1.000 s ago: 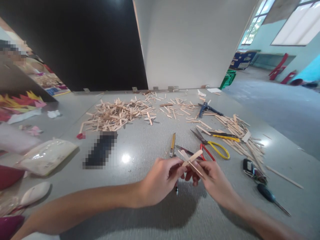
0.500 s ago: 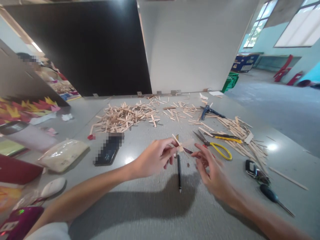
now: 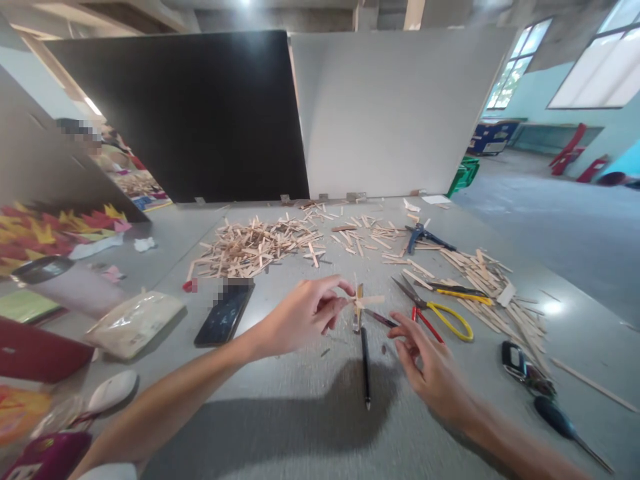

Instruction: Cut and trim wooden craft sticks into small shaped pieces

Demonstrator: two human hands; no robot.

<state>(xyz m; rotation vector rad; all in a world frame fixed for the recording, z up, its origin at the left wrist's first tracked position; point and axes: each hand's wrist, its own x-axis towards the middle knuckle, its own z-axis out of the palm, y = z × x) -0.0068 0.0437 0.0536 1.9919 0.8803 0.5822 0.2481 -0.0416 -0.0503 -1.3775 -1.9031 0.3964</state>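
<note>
Right hand [image 3: 426, 359] now off crossed sticks [image 3: 371, 301]

One grey table [image 3: 295, 373], with two upright boards along its far edge, black board [image 3: 200, 113] at left and white board [image 3: 400, 113] at right, small metal brackets [image 3: 356, 197] at their foot; one grey-brown board [image 3: 50, 140] at left. Far right: grey floor [image 3: 540, 200], turquoise wall [image 3: 550, 80], two windows [image 3: 520, 63] with daylight, blue container [image 3: 495, 137], green crate [image 3: 465, 175], red fire extinguishers [image 3: 593, 169]. Overhead, far: beamed ceiling [image 3: 300, 19], one lit lamp [image 3: 245, 2].
</note>
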